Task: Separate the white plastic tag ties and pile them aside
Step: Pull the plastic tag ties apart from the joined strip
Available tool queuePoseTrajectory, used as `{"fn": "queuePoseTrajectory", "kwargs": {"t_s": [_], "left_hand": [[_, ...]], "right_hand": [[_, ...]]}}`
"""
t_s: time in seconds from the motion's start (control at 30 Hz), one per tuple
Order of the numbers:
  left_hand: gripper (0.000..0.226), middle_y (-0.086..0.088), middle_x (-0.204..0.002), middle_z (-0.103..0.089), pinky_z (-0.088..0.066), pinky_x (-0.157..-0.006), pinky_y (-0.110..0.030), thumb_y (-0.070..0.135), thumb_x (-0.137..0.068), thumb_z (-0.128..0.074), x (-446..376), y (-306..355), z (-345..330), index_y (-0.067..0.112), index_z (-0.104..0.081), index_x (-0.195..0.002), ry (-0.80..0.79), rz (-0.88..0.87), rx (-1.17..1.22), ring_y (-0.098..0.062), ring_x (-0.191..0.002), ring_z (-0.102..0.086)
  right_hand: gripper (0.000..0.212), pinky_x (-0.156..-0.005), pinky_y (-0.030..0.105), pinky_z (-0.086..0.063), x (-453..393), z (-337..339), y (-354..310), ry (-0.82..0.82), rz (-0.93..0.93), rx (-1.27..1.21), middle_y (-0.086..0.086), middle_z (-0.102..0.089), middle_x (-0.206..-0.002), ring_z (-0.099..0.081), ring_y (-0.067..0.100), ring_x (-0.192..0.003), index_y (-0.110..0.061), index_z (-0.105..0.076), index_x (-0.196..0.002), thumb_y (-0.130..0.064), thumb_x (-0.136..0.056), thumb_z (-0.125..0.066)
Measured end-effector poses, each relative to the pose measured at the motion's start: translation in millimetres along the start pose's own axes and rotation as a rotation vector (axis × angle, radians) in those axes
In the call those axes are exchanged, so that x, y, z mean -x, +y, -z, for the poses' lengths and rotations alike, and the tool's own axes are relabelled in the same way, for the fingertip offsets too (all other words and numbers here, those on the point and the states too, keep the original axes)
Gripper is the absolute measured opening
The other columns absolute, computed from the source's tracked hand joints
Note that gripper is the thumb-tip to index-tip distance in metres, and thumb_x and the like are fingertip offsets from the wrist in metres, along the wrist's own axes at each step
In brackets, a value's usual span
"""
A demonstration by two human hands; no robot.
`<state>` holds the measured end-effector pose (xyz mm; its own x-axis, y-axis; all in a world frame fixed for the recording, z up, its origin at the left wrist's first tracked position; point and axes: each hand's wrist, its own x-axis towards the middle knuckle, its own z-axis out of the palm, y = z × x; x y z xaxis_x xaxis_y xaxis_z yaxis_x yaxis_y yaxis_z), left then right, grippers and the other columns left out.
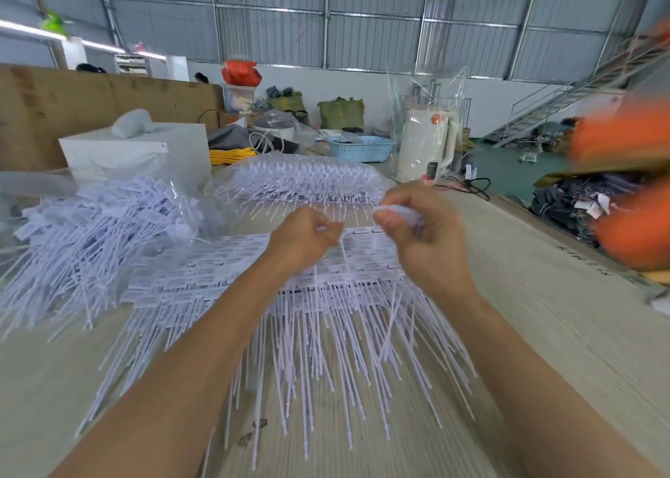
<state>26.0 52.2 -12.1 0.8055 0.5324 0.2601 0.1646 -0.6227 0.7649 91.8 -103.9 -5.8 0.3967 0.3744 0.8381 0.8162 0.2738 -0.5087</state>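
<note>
Two hands: the left hand (304,236) and right hand (422,231) are each pinching tie heads with curled fingers.
Surface: a pale wood-grain table (544,296) is sitting in a metal-walled warehouse.
Tag ties (319,318): lying under the hands, tails pointing toward the person.
Pile (90,231): sitting left.
Writing: unreadable.

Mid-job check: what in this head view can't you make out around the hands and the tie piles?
Head view only:
- Bundle of white plastic tag ties in the right hand: motion-blurred, count unknown.
- Left hand pinch: curled fingers hide the tie's head.
- Print on joined white tie sheets: too small.
- Loose pile of white ties: cut off at the left edge.
</note>
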Motion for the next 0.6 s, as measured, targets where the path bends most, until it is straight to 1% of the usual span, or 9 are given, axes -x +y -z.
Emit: {"fn": "queuePoseTrajectory", "kwargs": {"t_s": [0.03, 0.07, 0.13, 0.2, 0.27, 0.33, 0.43, 0.5, 0.6], "left_hand": [[0.033, 0.009, -0.095, -0.059, -0.045, -0.086, -0.031, 0.038, -0.091, -0.057, -0.4, -3.9, 2.4, 0.02, -0.061, -0.063, 0.005, 0.012, -0.037, -0.014, -0.089, -0.059], [0.034, 0.011, -0.096, -0.057, -0.044, -0.088, -0.032, 0.039, -0.092, -0.056, 0.0, -5.6, 3.7, 0.02, -0.061, -0.064, -0.003, 0.004, -0.044, -0.015, -0.09, -0.058], [0.034, 0.003, -0.083, -0.061, -0.042, -0.081, -0.033, 0.032, -0.096, -0.05, 1.2, -0.8, 4.0, 0.019, -0.059, -0.065, -0.038, -0.054, -0.052, -0.02, -0.077, -0.056], [0.031, -0.005, -0.076, -0.061, -0.039, -0.074, -0.035, 0.018, -0.094, -0.048, 2.3, 8.0, 3.7, 0.022, -0.059, -0.066, -0.08, -0.093, -0.054, -0.021, -0.066, -0.051], [0.033, 0.001, -0.071, -0.057, -0.036, -0.074, -0.036, 0.008, -0.089, -0.048, 5.1, 15.4, 2.8, 0.029, -0.058, -0.066, -0.141, -0.123, -0.057, -0.017, -0.06, -0.046], [0.038, 0.007, -0.076, -0.055, -0.038, -0.073, -0.034, 0.001, -0.087, -0.048, 8.5, 21.0, 1.9, 0.035, -0.056, -0.071, -0.181, -0.182, -0.064, -0.015, -0.063, -0.046], [0.034, 0.01, -0.078, -0.051, -0.04, -0.059, -0.02, -0.004, -0.088, -0.051, 11.7, 22.0, 2.1, 0.028, -0.053, -0.079, -0.161, -0.298, -0.047, -0.011, -0.068, -0.048], [0.028, 0.008, -0.083, -0.052, -0.045, -0.066, -0.021, -0.004, -0.088, -0.054, 12.0, 19.9, 2.1, 0.024, -0.051, -0.09, -0.142, -0.328, 0.012, -0.01, -0.074, -0.052], [0.033, 0.004, -0.084, -0.055, -0.046, -0.074, -0.027, -0.005, -0.084, -0.061, 12.0, 19.4, 1.9, 0.021, -0.044, -0.097, -0.099, -0.365, 0.046, -0.011, -0.075, -0.054]], "right_hand": [[0.018, -0.056, 0.015, -0.042, -4.5, 6.6, -2.8, 0.006, -0.05, -0.12, -0.011, -0.058, -0.067, -0.05, -0.001, -0.061, -0.022, -0.064, -0.073, -0.007, -0.082, -0.066], [0.025, -0.05, 0.015, -0.039, -8.9, 13.3, -5.0, 0.011, -0.17, -0.251, -0.013, -0.057, -0.062, -0.048, 0.001, -0.056, -0.028, -0.064, -0.069, -0.008, -0.083, -0.066], [0.029, -0.042, 0.016, -0.032, -12.9, 23.1, -2.9, -0.013, -0.459, -0.399, -0.009, -0.052, -0.055, -0.042, 0.008, -0.048, -0.024, -0.063, -0.063, -0.005, -0.086, -0.063], [0.023, -0.04, 0.015, -0.028, -11.4, 23.8, 3.5, -0.081, -0.592, -0.374, -0.003, -0.045, -0.054, -0.037, 0.01, -0.046, -0.014, -0.058, -0.067, -0.004, -0.087, -0.062], [0.018, -0.04, 0.016, -0.032, -8.6, 17.6, 5.7, -0.152, -0.611, -0.27, -0.004, -0.046, -0.052, -0.04, 0.008, -0.043, -0.012, -0.057, -0.07, -0.006, -0.086, -0.064], [0.012, -0.042, 0.016, -0.037, -6.5, 9.4, 5.3, -0.191, -0.558, -0.107, -0.003, -0.051, -0.055, -0.046, 0.006, -0.044, -0.011, -0.06, -0.075, -0.008, -0.085, -0.066], [0.01, -0.046, 0.02, -0.037, -4.3, 2.1, 8.1, -0.204, -0.524, 0.039, 0.002, -0.052, -0.062, -0.046, 0.012, -0.052, -0.004, -0.059, -0.085, -0.009, -0.084, -0.068], [0.012, -0.045, 0.021, -0.036, -2.6, 1.1, 11.2, -0.205, -0.568, 0.038, 0.001, -0.05, -0.063, -0.044, 0.012, -0.051, -0.003, -0.058, -0.089, -0.009, -0.084, -0.068], [0.014, -0.041, 0.016, -0.037, -0.1, 0.9, 14.0, -0.223, -0.685, -0.027, -0.001, -0.05, -0.062, -0.044, 0.004, -0.044, -0.006, -0.061, -0.096, -0.011, -0.084, -0.068]]}}
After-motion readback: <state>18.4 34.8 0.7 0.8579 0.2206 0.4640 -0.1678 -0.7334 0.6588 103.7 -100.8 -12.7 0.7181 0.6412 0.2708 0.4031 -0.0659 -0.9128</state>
